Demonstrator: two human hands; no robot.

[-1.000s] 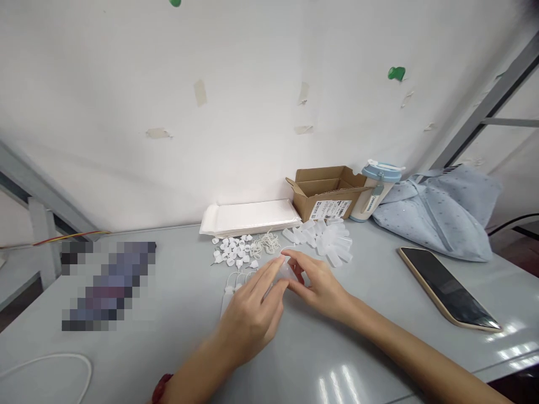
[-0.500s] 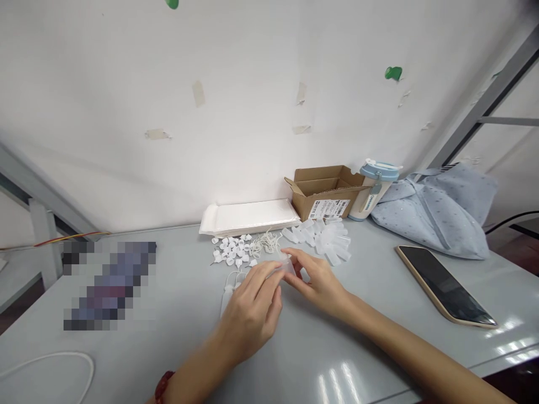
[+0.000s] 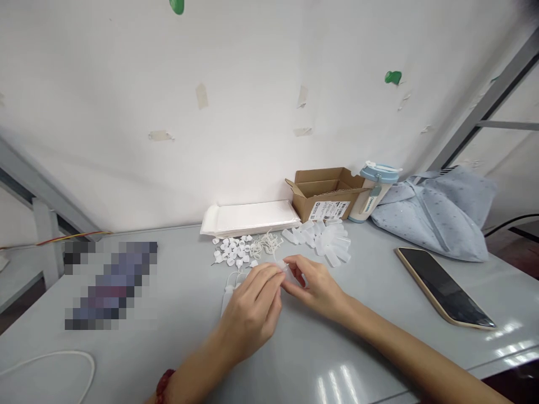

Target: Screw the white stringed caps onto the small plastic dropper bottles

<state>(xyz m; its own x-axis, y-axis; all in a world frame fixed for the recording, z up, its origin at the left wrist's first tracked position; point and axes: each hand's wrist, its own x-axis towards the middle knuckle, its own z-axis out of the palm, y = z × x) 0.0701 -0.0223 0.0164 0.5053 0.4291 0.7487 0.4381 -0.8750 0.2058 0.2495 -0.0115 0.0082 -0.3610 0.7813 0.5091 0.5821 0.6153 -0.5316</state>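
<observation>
Both hands meet at the middle of the table around a small translucent plastic tube (image 3: 289,274). My right hand (image 3: 319,285) pinches it between thumb and fingers from the right. The fingertips of my left hand (image 3: 254,310) are closed on its left end and partly hide it. A thin pale string loop (image 3: 275,258) sticks up just above the fingertips. Beside the left hand lie translucent pieces fitted with caps and string loops (image 3: 228,297), partly covered by that hand. Beyond the hands are loose white caps (image 3: 231,250), a heap of pale strings (image 3: 266,244) and a pile of translucent tubes (image 3: 332,241).
Along the wall stand a white padded packet (image 3: 252,217), an open cardboard box (image 3: 326,196) and a blue-lidded cup (image 3: 374,191). A pale blue bag (image 3: 433,216) and a phone (image 3: 444,286) lie at right. A blurred-out item (image 3: 112,286) and white cable (image 3: 84,354) are at left.
The tube has turned between the fingertips, and a string loop now shows above them. My right fingers have moved slightly down; my left hand has barely shifted.
</observation>
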